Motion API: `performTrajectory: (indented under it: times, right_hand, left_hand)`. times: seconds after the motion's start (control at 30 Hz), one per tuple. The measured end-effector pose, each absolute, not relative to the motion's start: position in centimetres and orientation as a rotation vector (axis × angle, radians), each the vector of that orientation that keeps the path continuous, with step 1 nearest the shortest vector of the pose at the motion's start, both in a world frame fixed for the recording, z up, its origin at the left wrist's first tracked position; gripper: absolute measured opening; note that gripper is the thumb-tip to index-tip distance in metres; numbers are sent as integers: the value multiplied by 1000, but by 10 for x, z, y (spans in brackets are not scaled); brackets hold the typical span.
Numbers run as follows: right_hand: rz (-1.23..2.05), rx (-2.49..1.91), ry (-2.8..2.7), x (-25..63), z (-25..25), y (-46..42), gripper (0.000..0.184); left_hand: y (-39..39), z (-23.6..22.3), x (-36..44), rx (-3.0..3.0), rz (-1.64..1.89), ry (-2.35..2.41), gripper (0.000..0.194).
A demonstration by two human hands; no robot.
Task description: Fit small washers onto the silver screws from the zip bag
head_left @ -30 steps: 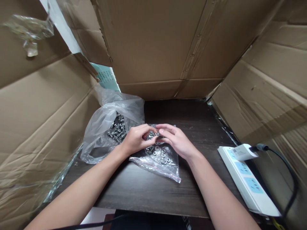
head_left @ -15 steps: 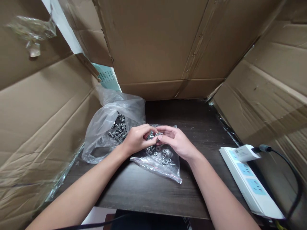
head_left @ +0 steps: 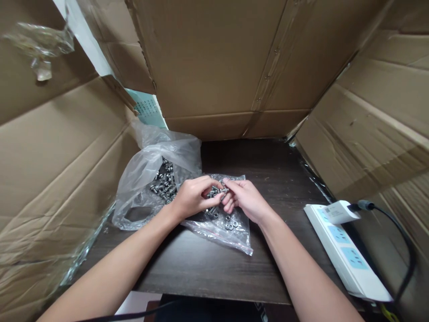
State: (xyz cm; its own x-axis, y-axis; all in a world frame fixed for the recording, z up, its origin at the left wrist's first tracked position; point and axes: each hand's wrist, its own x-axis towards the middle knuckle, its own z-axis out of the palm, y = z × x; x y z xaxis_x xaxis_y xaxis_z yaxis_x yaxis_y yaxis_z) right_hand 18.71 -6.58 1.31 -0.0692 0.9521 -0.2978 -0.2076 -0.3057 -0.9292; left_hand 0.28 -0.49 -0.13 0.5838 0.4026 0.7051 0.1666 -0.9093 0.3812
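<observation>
My left hand (head_left: 193, 196) is closed in a pinch, its thumb and forefinger on a small silvery bolt (head_left: 224, 190). From the other side my right hand (head_left: 247, 199) grips the same bolt's end between thumb and fingertips; whether a nut sits on it is too small to tell. Under both hands lies a clear zip bag (head_left: 219, 236) with loose nuts (head_left: 229, 226) and several bolts on it. Left of it, a larger crumpled plastic bag (head_left: 129, 190) gapes around a heap of bolts (head_left: 165, 182), partly behind my left hand.
Cardboard walls (head_left: 214, 67) enclose the dark tabletop (head_left: 201, 268) at the back and both sides. On the right lies a white power strip (head_left: 355, 273) with a plugged-in adapter (head_left: 340, 212) and black cable (head_left: 407, 241). Torn tape (head_left: 42, 40) hangs from the left wall.
My right hand's fingers have shifted: the thumb now lies higher and the other fingers curl below. My left hand keeps its pinch. The whole view has drifted slightly.
</observation>
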Motion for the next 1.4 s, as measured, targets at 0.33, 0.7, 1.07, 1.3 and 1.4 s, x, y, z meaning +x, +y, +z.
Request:
performTrajectory:
  times: [0.33, 0.7, 1.07, 1.3, 1.4]
  right_hand:
    - [1432, -1186, -1119, 187, 11, -66, 38]
    - [1625, -1059, -1024, 186, 12, -67, 31]
    - [1607, -937, -1042, 187, 18, -70, 32]
    - [1525, -1009, -1138, 189, 15, -69, 34]
    - [1466, -1038, -1155, 189, 13, -68, 36]
  left_hand:
    - [-1, -3, 0, 2545, 1227, 505, 10]
    - [-2, 1, 1, 2549, 1257, 485, 10]
    - [-1, 3, -1, 2552, 1273, 487, 10]
    - [0, 3, -3, 2613, 1180, 523, 13]
    - [2, 2, -4, 2655, 1160, 548, 13]
